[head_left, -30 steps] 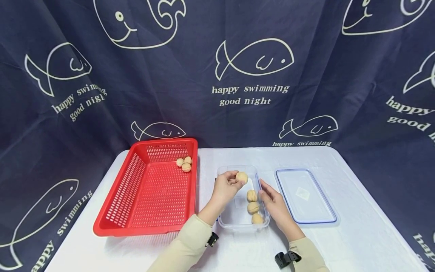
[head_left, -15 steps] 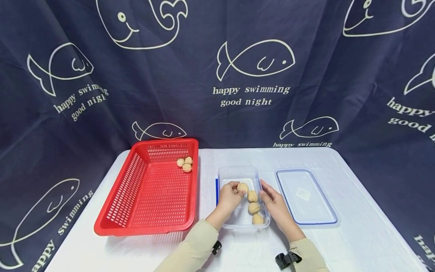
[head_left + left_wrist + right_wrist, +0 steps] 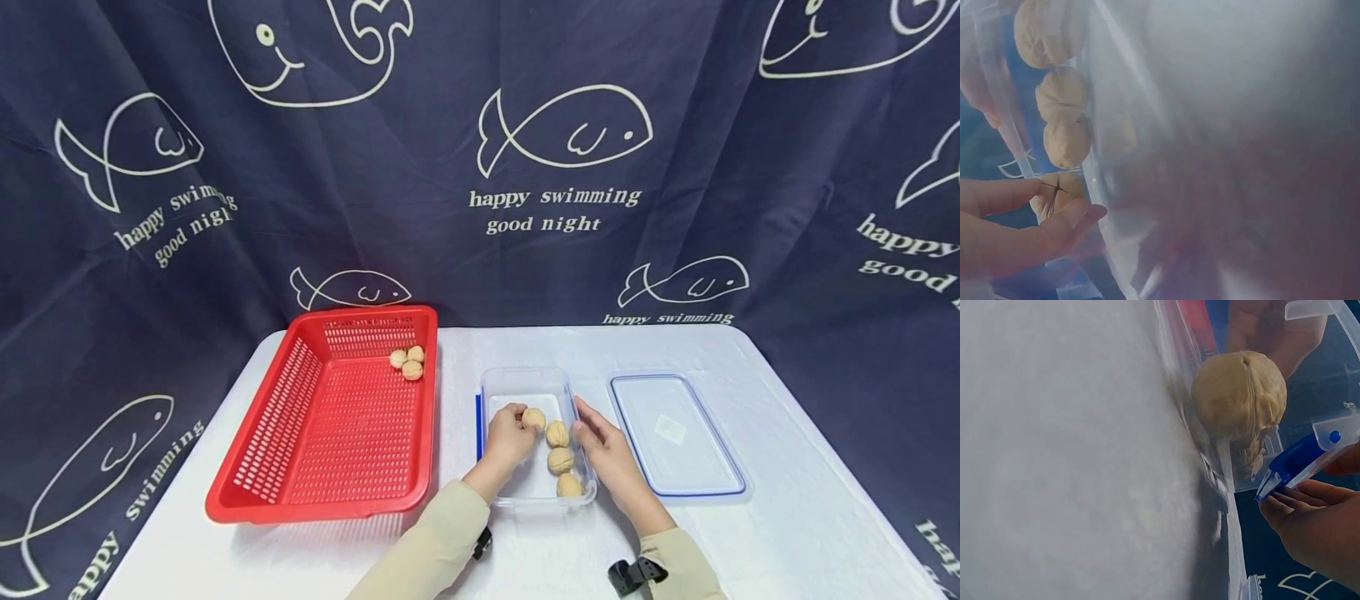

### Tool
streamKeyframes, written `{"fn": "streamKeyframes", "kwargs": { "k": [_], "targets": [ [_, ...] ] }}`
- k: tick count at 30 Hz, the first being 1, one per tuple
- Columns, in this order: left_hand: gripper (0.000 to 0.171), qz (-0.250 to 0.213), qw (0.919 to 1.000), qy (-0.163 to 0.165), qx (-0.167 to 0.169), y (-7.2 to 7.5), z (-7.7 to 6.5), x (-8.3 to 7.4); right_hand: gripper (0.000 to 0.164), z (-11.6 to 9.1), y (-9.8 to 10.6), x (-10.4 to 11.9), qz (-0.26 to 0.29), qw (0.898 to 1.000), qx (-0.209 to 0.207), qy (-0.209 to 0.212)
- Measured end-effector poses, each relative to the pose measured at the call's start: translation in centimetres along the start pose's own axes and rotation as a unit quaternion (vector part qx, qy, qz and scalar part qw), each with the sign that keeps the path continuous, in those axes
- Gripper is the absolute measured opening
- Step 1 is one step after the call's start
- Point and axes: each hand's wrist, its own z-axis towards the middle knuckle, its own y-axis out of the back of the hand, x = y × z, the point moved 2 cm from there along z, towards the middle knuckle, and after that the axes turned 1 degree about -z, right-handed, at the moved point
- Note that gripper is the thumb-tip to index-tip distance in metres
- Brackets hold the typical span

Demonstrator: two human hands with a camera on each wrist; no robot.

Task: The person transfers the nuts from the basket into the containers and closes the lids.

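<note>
- A white cloth-covered table (image 3: 787, 533) stands against a navy fabric backdrop (image 3: 420, 217) printed with pale fish outlines and the words "happy swimming good night".
- On the table's left sits a red rectangular plastic basket (image 3: 352, 442) with slotted walls, three round tan walnuts (image 3: 412, 370) grouped in its far right corner.
- Right of it stands a clear rectangular plastic box (image 3: 532, 479), a row of three tan walnuts (image 3: 560, 460) along its right wall; farther right, a clear lid with a blue rim (image 3: 682, 462) lies flat.
- The left hand (image 3: 512, 436) pinches one tan walnut (image 3: 534, 418) between thumb and fingers, inside the box beside the row's far end.
- The right hand (image 3: 611, 454) rests at the box's right wall, fingers loosely extended; the right wrist view shows fingertips at a blue latch (image 3: 1300, 459).
- Fingers partly cover the held walnut; whether it touches the box floor I cannot tell. The left wrist view is mostly blurred box wall, and in the right wrist view the nearest walnut hides much of the row. The beige sleeves (image 3: 435, 542) are cut off by the near edge.
- Compared with one second ago, the held walnut is lower and nearer; the row, the basket's walnuts and the right hand look unchanged.
</note>
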Motion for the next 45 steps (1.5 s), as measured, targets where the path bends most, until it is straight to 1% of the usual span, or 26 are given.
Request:
{"fn": "streamKeyframes", "kwargs": {
  "k": [4,11,16,19,23,27,31,34,38,40,45],
  "targets": [
    [0.032,0.014,0.9999,-0.006,-0.004,0.0,0.0,-0.3,0.049,0.0,0.1,0.2,0.0,1.0,-0.002,0.001],
    [0.029,0.023,0.9994,-0.023,-0.013,0.0,-0.1,-0.3,0.048,0.0,0.0,0.2,0.002,1.0,-0.004,-0.001],
    [0.033,0.055,0.9978,-0.029,-0.022,0.1,-0.2,-0.5,0.049,0.0,-0.1,0.1,-0.002,1.0,-0.001,-0.002],
    [0.034,0.064,0.997,-0.034,-0.025,0.4,-0.2,-0.9,0.05,-0.1,-0.1,0.0,-0.005,1.0,0.002,0.0],
    [0.036,0.043,0.9984,-0.031,-0.018,0.9,-0.1,-1.9,0.05,-0.1,0.0,0.0,-0.006,1.0,0.004,0.003],
    [0.039,0.009,0.9996,-0.025,-0.008,1.5,0.1,-3.1,0.05,-0.1,0.0,0.0,-0.004,1.0,0.003,0.002],
    [0.04,-0.015,0.9993,-0.033,-0.002,2.1,0.4,-4.8,0.049,0.0,0.0,0.0,-0.001,1.0,0.001,0.0],
    [0.039,-0.016,0.9983,-0.055,-0.011,2.8,0.8,-6.2,0.049,0.0,0.0,0.0,-0.001,1.0,0.001,-0.002],
    [0.038,-0.023,0.9959,-0.083,-0.028,4.0,1.7,-7.8,0.049,0.0,0.0,0.0,-0.004,1.0,0.002,-0.007],
    [0.038,-0.034,0.9949,-0.089,-0.033,4.8,2.1,-8.4,0.05,0.0,0.0,0.0,-0.006,1.0,0.003,-0.009],
    [0.037,-0.059,0.9937,-0.084,-0.044,6.7,3.2,-9.5,0.05,0.0,0.0,-0.1,-0.012,1.0,0.003,-0.008]
  ]
}}
